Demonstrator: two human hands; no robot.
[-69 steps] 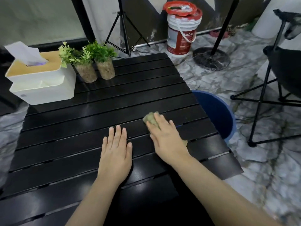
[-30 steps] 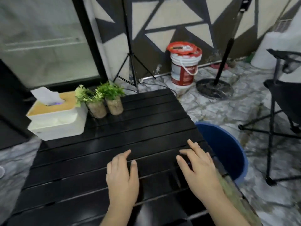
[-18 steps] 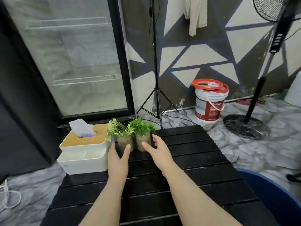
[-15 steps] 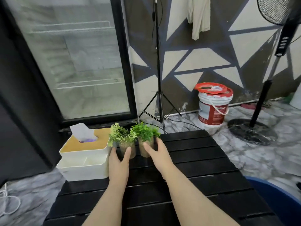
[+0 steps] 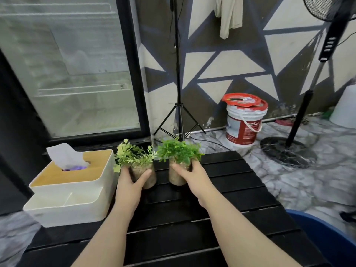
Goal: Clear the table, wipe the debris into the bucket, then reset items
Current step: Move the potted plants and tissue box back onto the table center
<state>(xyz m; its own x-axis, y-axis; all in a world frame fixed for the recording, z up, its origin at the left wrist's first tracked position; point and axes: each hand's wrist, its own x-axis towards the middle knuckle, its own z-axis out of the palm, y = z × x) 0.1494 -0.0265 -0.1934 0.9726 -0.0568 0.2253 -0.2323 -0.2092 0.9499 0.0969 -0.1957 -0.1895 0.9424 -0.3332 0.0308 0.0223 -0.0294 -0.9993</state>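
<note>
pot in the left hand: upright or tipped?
Upright. The left pot has near-vertical sides with foliage on top, and the left hand grips its side. Whether it is lifted off the table: cannot tell.

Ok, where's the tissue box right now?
In the head view the tissue box sits at the table's far left corner, just left of the left plant pot held by the left hand.

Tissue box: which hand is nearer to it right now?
Left. The left hand grips the paler potted plant just beside the tissue box; the right hand grips the darker potted plant, farther to the right.
</note>
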